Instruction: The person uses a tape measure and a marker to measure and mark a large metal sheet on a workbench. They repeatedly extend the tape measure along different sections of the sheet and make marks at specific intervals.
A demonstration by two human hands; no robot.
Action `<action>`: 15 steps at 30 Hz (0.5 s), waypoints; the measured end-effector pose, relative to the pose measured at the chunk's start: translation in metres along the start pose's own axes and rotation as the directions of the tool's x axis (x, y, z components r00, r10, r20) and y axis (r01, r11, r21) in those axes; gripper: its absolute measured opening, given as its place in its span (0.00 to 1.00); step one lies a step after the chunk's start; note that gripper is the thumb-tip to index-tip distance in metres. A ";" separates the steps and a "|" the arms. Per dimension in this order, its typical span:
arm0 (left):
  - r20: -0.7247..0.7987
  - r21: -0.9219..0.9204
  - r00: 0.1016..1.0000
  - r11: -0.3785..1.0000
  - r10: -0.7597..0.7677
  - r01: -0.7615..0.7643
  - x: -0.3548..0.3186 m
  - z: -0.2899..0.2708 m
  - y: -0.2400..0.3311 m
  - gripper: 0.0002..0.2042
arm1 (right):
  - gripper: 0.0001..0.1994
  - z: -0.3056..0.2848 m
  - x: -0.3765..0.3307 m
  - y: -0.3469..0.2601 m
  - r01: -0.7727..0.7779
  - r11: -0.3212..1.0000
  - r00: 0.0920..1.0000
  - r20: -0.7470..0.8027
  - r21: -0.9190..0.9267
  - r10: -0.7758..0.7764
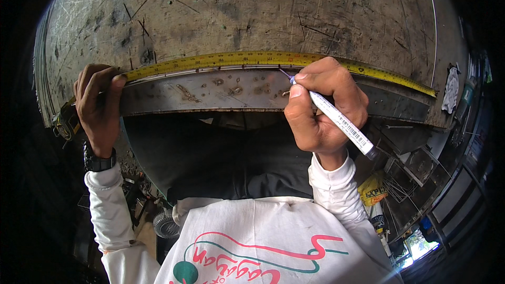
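A yellow tape measure (pixel 221 60) lies stretched along the far edge of a long grey metal strip (pixel 200 91). My left hand (pixel 98 97) grips the tape and the strip's left end, thumb and fingers closed over them. The tape's case (pixel 67 122) hangs by the table edge beside that hand. In my right hand (pixel 329 106) is a white marker pen (pixel 341 121), slanting with its thin purple tip at the strip's far edge, close beside the tape. Small dark marks show along that edge. Brown, rusty stains spot the strip's face.
The worn wooden tabletop (pixel 226 16) stretches away beyond the strip. At its right end lie a crumpled white cloth (pixel 451 88) and a teal cylindrical thing (pixel 466 96). Below right are metal racks, a wrench (pixel 398 127) and a yellow bag (pixel 372 188). A wheel (pixel 166 224) stands below left.
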State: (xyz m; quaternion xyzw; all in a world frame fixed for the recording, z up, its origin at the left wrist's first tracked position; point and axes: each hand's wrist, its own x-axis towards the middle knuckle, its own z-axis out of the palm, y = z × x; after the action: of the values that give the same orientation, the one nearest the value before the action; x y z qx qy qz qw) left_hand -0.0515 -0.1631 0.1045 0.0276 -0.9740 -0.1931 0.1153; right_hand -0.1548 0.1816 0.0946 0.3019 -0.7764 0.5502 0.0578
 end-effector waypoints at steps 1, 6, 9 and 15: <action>0.005 -0.007 1.000 1.000 -0.010 0.010 0.000 0.000 0.000 0.07 | 0.06 -0.001 0.000 -0.002 -0.016 1.000 1.000 -0.005 0.020 0.016; -0.012 -0.010 1.000 1.000 0.009 -0.009 0.001 0.001 0.001 0.06 | 0.09 -0.012 -0.003 -0.002 -0.054 0.965 0.982 -0.161 0.255 0.097; -0.025 0.005 1.000 1.000 -0.010 0.010 -0.001 0.001 0.002 0.06 | 0.10 -0.030 -0.003 -0.001 -0.072 0.980 0.972 -0.207 0.186 0.110; -0.010 0.008 0.999 0.999 -0.031 0.031 -0.002 0.000 0.000 0.05 | 0.08 -0.049 -0.010 0.002 -0.127 0.982 0.978 -0.147 0.138 0.147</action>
State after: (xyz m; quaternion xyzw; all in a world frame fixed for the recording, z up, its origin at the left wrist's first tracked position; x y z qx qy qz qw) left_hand -0.0492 -0.1629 0.1041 0.0443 -0.9736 -0.1909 0.1170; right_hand -0.1596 0.2294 0.1082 0.2067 -0.7516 0.6234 0.0613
